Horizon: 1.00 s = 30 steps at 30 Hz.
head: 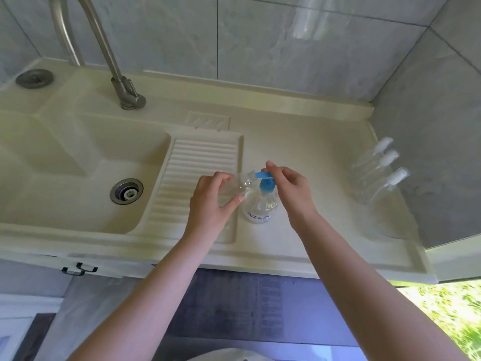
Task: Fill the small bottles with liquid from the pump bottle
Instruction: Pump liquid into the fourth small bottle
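While the left hand curls its fingers and thumb round a small clear bottle, that bottle lies tilted in the grip, its open neck pointing right and up toward the blue nozzle of the pump bottle. The neck sits just beside the nozzle tip, perhaps touching it; the clear plastic makes this hard to tell. The body of the small bottle lies between the thumb below and the fingers above, above the right edge of the ribbed drainboard.

The pump bottle stands upright on the cream table, just right of the drainboard, with a label on its near side. The right hand is over the blue pump head, its fingers bent downward and its fingertips on or at the top of the pump; whether they press it cannot be told.

Three more small bottles with white caps stand in a row near the right wall, well apart from both hands. The sink basin and its tap lie to the left.
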{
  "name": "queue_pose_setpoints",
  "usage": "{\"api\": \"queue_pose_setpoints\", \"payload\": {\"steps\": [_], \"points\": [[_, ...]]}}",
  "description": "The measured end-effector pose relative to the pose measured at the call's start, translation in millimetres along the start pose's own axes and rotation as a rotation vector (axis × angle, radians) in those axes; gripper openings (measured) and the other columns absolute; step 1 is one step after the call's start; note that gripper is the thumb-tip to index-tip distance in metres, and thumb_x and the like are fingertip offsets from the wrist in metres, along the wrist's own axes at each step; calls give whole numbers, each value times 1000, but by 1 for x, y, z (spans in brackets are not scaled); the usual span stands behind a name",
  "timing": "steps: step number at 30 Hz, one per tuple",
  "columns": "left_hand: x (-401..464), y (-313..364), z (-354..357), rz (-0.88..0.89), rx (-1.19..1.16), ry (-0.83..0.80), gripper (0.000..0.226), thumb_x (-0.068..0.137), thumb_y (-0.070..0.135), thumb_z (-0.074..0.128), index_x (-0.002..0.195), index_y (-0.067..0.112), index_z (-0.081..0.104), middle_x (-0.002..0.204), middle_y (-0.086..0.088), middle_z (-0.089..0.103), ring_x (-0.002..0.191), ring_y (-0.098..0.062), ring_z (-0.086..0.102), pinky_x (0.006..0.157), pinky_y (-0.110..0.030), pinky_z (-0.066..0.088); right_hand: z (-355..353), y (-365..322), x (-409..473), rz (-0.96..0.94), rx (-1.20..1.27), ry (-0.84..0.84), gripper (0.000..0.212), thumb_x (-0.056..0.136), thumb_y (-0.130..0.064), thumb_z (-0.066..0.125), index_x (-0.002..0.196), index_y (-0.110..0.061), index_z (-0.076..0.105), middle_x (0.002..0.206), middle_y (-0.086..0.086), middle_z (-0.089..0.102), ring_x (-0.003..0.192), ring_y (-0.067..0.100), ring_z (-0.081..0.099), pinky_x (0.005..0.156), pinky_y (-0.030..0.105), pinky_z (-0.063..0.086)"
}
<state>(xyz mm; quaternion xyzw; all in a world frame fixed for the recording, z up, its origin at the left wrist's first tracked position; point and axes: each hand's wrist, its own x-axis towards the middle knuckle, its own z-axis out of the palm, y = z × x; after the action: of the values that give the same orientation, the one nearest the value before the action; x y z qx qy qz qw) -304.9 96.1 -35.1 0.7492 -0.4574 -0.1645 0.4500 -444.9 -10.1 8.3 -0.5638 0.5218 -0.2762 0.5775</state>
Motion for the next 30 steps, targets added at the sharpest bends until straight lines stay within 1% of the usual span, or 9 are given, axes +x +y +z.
{"api": "queue_pose_setpoints", "payload": {"steps": [6, 10, 14, 17, 20, 22, 24, 28, 30], "points": [[1, 3, -1, 27, 18, 10, 39, 79, 26, 79, 112, 25, 60, 108, 4, 54, 101, -5, 54, 89, -28, 44, 2, 3, -3, 38, -13, -32, 37, 89, -58, 60, 95, -26, 78, 104, -4, 73, 100, 8, 64, 80, 20, 43], [2, 4, 0, 39, 11, 4, 38, 79, 26, 79, 112, 24, 60, 108, 5, 53, 102, -5, 54, 89, -26, 43, 6, 3, -6, 73, 23, -81, 36, 93, -59, 53, 95, -31, 76, 109, -5, 71, 100, 5, 62, 81, 18, 41], [3, 3, 0, 53, 29, 8, 40, 78, 26, 79, 114, 23, 60, 107, 4, 52, 102, -8, 55, 90, -25, 43, 12, 6, -6, 92, 29, -107, 45, 95, -63, 44, 105, -30, 72, 122, -1, 66, 112, 12, 59, 89, 27, 39], [2, 2, -1, 57, 30, 10, 41, 78, 27, 79, 115, 23, 60, 107, 4, 52, 102, -9, 55, 90, -23, 42, 14, 7, -5, 72, 9, -99, 42, 98, -61, 40, 95, -34, 72, 122, 3, 64, 112, 17, 58, 89, 29, 37], [2, 1, -2, 59, 33, 11, 41, 78, 28, 79, 115, 23, 60, 107, 5, 52, 103, -8, 55, 90, -22, 41, 13, 8, -4, 69, 2, -122, 43, 99, -59, 38, 103, -30, 70, 124, 4, 62, 113, 18, 58, 91, 29, 37], [3, 1, -2, 65, 46, 11, 41, 78, 28, 79, 115, 23, 60, 107, 4, 52, 102, -9, 55, 90, -24, 43, 12, 8, -2, 82, -6, -141, 41, 100, -57, 38, 99, -31, 70, 123, 2, 62, 113, 17, 57, 91, 28, 36], [4, 1, -2, 73, 59, 9, 41, 78, 28, 79, 114, 24, 60, 107, 3, 52, 102, -9, 55, 91, -28, 45, 9, 5, 0, 99, 0, -154, 40, 101, -53, 41, 104, -27, 70, 118, -2, 65, 107, 12, 58, 84, 23, 37], [5, 2, -2, 80, 55, 2, 42, 77, 26, 80, 114, 25, 60, 108, 4, 52, 103, -10, 56, 93, -34, 47, 4, -9, 12, 64, -30, -131, 40, 101, -45, 45, 107, -17, 73, 91, -16, 69, 87, -1, 56, 71, 16, 34], [5, 3, -3, 81, 56, 1, 42, 77, 25, 81, 113, 25, 61, 108, 4, 52, 104, -10, 57, 94, -37, 47, 4, -18, 21, 77, -57, -131, 44, 100, -48, 44, 105, -17, 74, 93, -11, 72, 90, 1, 56, 69, 16, 31]]}}
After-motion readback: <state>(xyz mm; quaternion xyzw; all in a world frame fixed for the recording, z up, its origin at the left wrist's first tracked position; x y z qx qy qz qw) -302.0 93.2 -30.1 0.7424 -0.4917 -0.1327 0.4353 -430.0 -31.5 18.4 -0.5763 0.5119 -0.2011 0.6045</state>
